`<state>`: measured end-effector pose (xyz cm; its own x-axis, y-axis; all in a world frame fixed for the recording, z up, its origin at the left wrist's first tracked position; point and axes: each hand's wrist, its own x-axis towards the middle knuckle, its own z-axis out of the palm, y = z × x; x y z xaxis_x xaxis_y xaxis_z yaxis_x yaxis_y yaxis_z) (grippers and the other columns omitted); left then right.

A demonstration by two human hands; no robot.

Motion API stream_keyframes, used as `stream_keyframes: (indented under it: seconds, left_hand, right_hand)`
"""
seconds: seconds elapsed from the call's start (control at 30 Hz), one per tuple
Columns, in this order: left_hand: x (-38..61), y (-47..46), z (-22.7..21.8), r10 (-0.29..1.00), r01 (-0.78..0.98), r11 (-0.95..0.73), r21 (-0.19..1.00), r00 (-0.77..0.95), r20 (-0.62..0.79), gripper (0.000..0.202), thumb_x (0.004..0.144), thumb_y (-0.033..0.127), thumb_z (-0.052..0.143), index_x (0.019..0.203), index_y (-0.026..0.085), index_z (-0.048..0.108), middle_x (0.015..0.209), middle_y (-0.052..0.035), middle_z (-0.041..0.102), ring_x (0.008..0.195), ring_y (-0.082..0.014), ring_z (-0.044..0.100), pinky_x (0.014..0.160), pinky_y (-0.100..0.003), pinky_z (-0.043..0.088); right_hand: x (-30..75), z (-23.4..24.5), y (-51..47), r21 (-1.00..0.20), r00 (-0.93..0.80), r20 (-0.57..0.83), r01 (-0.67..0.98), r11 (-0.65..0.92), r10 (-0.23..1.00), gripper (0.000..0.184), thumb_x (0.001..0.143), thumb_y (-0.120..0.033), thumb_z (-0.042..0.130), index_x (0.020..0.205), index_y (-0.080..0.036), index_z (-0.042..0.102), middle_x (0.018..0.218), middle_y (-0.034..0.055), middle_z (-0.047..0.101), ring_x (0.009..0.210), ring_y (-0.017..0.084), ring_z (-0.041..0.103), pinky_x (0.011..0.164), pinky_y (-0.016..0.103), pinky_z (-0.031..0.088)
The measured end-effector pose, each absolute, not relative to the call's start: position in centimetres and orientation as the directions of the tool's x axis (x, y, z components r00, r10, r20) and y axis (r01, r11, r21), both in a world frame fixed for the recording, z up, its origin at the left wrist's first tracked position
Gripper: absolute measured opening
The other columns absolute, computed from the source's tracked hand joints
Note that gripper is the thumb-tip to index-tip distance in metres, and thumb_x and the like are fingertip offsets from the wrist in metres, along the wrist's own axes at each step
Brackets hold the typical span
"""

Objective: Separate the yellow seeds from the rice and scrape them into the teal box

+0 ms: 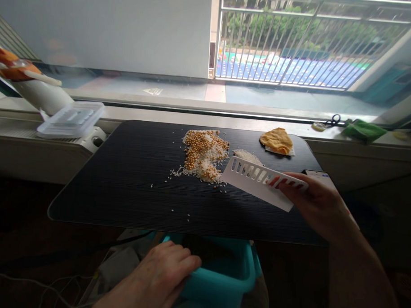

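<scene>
At far left, a white cylinder [47,94] with an orange top leans behind a clear, flat plastic box [71,122] on the ledge by the window. The black counter [123,182] comes next, its surface finely grained, its corners rounded. Below its near edge, the left hand [168,265] reaches forward, palm down, fingers bent together over the rim of a smooth turquoise bin [221,281], gripping it. Above, toward the back of the counter, lies an uneven heap of round, golden beans [191,158] mixed with white rice [212,153]; stray grains scatter to its left and in front. Just right of the heap is a thin patch of paler grains [246,155]. Before that patch, a white, slotted scraper [254,187] is held tilted, its left end by the heap's edge; whether its lower edge meets the counter I cannot tell. The right hand [314,205] comes in from the right, thumb and fingers closed on the scraper's right end. Behind it sits a folded, wrinkled orange cloth [276,140], then a phone [316,174] partly hidden by the hand. Beyond the glass stands a metal railing [283,49]; on the sill rest black scissors [334,120] and a crumpled green rag [364,131].
</scene>
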<state>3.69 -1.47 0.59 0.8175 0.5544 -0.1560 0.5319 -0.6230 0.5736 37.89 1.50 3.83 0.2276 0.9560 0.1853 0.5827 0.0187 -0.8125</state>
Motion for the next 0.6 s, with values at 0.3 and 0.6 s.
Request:
stream_keyframes:
  seconds: [0.3,0.6]
  left_hand:
    - [3.8,-1.3,0.7,0.565,0.521,-0.636,0.569,0.817,-0.116,0.031,0.083,-0.001,0.047,0.099,0.023,0.058,0.094,-0.0011,0.068,0.083,-0.0208,0.062,0.08,-0.033,0.045]
    - [3.3,-1.3,1.0,0.571,0.553,-0.59,0.589,0.801,-0.179,0.031,0.087,0.0,0.048,0.106,0.023,0.059,0.096,-0.0013,0.067,0.086,-0.0214,0.061,0.08,-0.033,0.044]
  right_hand:
    - [38.1,3.6,1.9,-0.83,0.206,0.186,0.556,0.041,0.961,0.031,0.087,-0.051,0.067,0.097,-0.023,0.076,0.086,0.0039,0.077,0.077,0.021,0.071,0.066,0.03,0.058]
    - [38.7,3.2,0.9,-0.845,0.235,0.16,0.534,0.01,0.959,0.028,0.085,-0.052,0.069,0.097,-0.028,0.077,0.09,0.003,0.078,0.08,0.023,0.072,0.067,0.033,0.059]
